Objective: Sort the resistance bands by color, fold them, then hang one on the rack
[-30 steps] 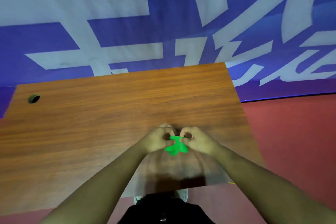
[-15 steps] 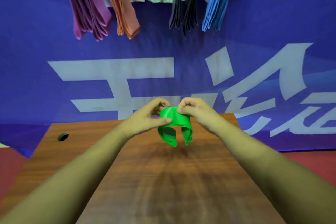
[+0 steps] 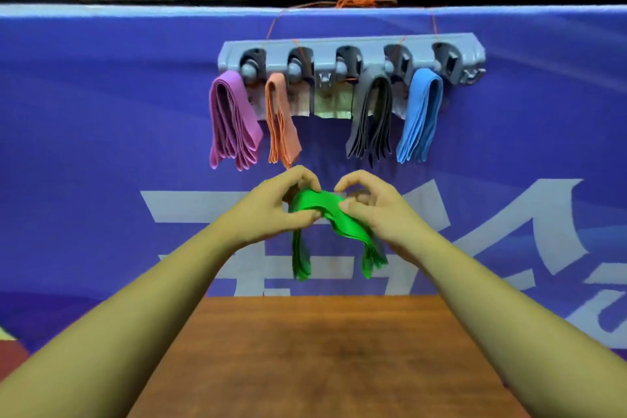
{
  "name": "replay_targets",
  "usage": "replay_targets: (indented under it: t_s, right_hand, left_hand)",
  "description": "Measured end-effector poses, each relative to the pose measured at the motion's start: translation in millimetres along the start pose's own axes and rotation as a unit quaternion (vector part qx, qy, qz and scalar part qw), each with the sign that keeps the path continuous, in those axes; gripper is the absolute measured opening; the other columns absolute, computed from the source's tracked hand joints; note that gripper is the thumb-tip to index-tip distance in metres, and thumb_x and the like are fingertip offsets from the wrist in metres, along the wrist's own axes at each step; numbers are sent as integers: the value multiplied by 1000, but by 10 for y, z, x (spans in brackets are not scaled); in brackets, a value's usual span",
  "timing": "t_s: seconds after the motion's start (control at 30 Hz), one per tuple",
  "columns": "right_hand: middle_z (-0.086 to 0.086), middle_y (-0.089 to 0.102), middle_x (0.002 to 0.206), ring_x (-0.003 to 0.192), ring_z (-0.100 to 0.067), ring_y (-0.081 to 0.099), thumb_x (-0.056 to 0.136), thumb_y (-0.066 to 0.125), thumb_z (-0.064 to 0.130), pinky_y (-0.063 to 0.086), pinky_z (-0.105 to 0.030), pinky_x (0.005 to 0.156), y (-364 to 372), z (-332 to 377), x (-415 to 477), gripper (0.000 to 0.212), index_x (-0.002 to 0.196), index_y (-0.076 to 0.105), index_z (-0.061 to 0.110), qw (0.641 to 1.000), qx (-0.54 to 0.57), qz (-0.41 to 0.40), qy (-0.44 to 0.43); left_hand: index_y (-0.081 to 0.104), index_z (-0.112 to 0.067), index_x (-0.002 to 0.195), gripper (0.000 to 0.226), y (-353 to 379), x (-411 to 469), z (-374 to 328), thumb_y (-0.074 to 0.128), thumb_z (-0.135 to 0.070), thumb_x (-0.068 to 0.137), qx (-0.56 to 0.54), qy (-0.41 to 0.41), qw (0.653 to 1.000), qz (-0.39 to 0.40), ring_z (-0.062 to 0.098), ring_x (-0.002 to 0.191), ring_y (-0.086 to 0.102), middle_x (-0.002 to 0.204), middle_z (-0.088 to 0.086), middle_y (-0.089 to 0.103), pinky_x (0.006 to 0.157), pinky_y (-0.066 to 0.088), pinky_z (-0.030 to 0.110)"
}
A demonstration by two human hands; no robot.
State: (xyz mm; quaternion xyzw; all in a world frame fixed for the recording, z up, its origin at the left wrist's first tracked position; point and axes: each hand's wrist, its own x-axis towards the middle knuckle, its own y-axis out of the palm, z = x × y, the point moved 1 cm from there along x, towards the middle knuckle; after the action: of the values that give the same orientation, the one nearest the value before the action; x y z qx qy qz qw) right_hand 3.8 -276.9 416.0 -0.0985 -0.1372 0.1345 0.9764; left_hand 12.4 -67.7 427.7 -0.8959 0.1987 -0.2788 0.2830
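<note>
It looks like a gym or sports hall corner rigged up for a demonstration, not a home. A grey plastic rack (image 3: 353, 44) hangs by orange cord (image 3: 359, 3) from the top edge of a big blue banner (image 3: 101, 112) printed with large white characters. On the rack's hooks hang folded purple bands (image 3: 230, 119), orange bands (image 3: 281, 119), dark grey bands (image 3: 373, 119) and blue bands (image 3: 420, 115). Below the rack stands a wood-grain counter (image 3: 322, 349). Far below and to its left is a patch of red floor (image 3: 8, 360).

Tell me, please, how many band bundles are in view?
5: purple, orange, black and blue hang left to right on the rack; green is held by left hand and right hand below it. Others may be hidden.
</note>
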Motion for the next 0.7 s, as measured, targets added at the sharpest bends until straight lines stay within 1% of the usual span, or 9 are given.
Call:
replay_targets:
  t_s: [0.07,0.13,0.2,0.27,0.4,0.5,0.57,0.63,0.7]
  right_hand:
    - [-14,59,84,72,-19,55,85,59,10,44,-36,69,-22,133,17,20,100,61,23,999,-31,4,-41]
    - [-10,60,96,80,-11,57,86,65,19,45,-28,78,-47,264,33,23,107,59,26,990,-114,22,-82]
    - [0,56,110,98,-5,56,82,75,31,41,-19,88,-77,375,64,40,117,55,31,966,-230,36,-112]
    - [4,52,114,108,-5,52,79,77,36,39,-18,94,-116,461,139,48,121,53,32,938,-312,17,-146]
    - [8,56,95,92,-7,52,83,65,15,38,-23,82,-187,650,329,20,103,66,20,912,-346,-100,-198]
    - [14,57,80,76,0,51,83,60,11,34,-14,69,-211,845,432,14,92,68,19,917,-323,-148,-183]
    - [14,55,68,68,4,52,83,59,12,34,-10,61,-224,950,504,13,87,68,21,923,-302,-166,-173]
    - [12,54,62,60,-1,49,83,59,13,35,-13,56,-232,1031,586,12,83,67,23,927,-281,-184,-164]
    - [10,53,60,55,-5,45,82,58,14,35,-17,53,-218,1109,660,12,82,67,21,934,-250,-199,-159]
  left_hand:
    - [56,-29,100,25,-96,93,-70,70,-34,80,-4,2,1000,-23,37,82,53,88,8,59,77,48,55]
    - [58,-29,98,25,-184,185,-138,70,-39,79,-10,2,999,-37,37,80,54,88,9,60,74,48,52]
    - [59,-27,98,27,-261,265,-194,71,-41,78,-23,0,999,-44,26,73,53,85,4,61,68,46,44]
    - [60,-26,98,28,-329,349,-229,71,-42,78,-29,-1,998,-46,15,70,52,82,0,61,65,44,37]
    - [59,-27,101,37,-444,490,-274,75,-47,74,-32,1,999,-38,20,77,53,93,15,61,72,45,39]
    - [53,-31,108,48,-484,577,-325,78,-50,71,30,13,999,-20,29,85,59,96,6,61,77,50,43]
    - [52,-30,108,42,-523,649,-377,75,-43,75,44,24,998,-50,26,86,61,94,-1,62,77,51,43]
    - [53,-30,106,32,-578,732,-425,69,-36,78,37,27,994,-103,23,82,59,90,-7,61,75,51,40]
    - [52,-30,109,35,-624,806,-468,69,-34,78,13,27,991,-129,21,80,58,95,-2,59,76,51,37]
